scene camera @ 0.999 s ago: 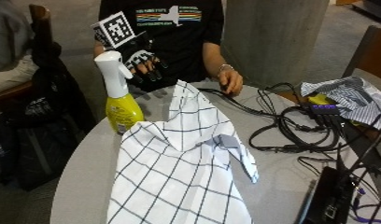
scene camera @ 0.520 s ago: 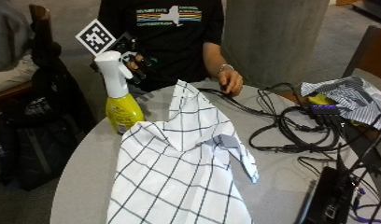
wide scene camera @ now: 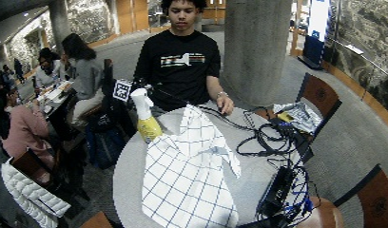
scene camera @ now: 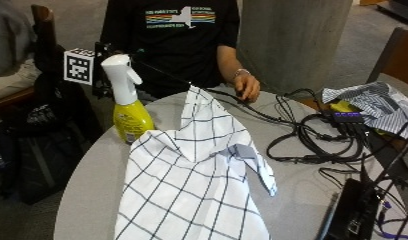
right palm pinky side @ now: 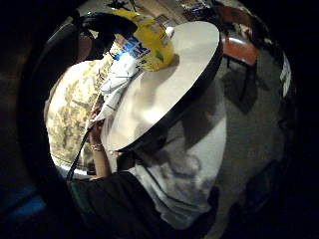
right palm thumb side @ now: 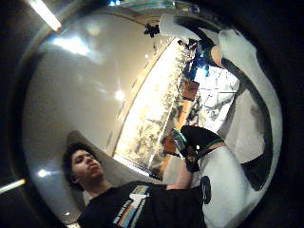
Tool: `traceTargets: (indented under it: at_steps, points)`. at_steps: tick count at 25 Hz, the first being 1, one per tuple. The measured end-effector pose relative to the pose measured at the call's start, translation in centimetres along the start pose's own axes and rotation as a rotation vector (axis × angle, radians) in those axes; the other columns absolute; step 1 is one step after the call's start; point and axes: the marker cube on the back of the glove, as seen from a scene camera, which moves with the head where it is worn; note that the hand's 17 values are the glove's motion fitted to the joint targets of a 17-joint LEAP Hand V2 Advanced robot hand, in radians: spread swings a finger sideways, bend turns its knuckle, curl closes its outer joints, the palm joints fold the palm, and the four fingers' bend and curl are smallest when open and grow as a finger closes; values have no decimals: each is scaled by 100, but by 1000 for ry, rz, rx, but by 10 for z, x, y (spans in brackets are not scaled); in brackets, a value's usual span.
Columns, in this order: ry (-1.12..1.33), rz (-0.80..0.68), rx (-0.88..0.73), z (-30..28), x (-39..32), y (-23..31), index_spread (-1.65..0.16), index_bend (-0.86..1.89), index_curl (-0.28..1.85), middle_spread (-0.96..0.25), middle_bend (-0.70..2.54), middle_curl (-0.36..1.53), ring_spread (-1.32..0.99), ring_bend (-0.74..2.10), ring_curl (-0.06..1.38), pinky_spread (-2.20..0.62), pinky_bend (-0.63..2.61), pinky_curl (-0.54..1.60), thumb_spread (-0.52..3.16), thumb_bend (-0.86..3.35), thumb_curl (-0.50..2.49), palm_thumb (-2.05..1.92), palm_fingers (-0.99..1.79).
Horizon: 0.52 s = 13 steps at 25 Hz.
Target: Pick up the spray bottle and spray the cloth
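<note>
A spray bottle [scene camera: 131, 117] with a yellow body and a white trigger head stands upright near the round table's left edge. The white cloth [scene camera: 191, 190] with a dark grid lies spread beside it, one corner peaked up, its edge touching the bottle's base. My gloved right hand [scene camera: 101, 86] is just behind the bottle at the table's edge, mostly hidden by the bottle's neck. In the little finger side palm view the bottle [right palm pinky side: 144, 42] and the cloth [right palm pinky side: 117, 79] sit on the table, a short way from the palm.
The person's bare left hand [scene camera: 247, 90] rests at the table's far edge. Tangled black cables [scene camera: 310, 135], a striped cloth [scene camera: 377, 102] and a black device [scene camera: 350, 215] fill the right side. A chair with dark bags [scene camera: 44, 125] stands left of the table [scene camera: 91, 190].
My right hand has moved left and down, from beside the bottle's head to behind its neck. The bottle and the cloth have stayed where they were.
</note>
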Motion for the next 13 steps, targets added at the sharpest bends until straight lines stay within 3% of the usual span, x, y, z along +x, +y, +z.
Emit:
traceTargets:
  at_steps: [13]
  points:
    - [2, 33, 79, 0, 6, -46, -35, 10, 23, 2, 21, 37, 1, 29, 32, 21, 37, 36, 101, -2, 34, 75, 63]
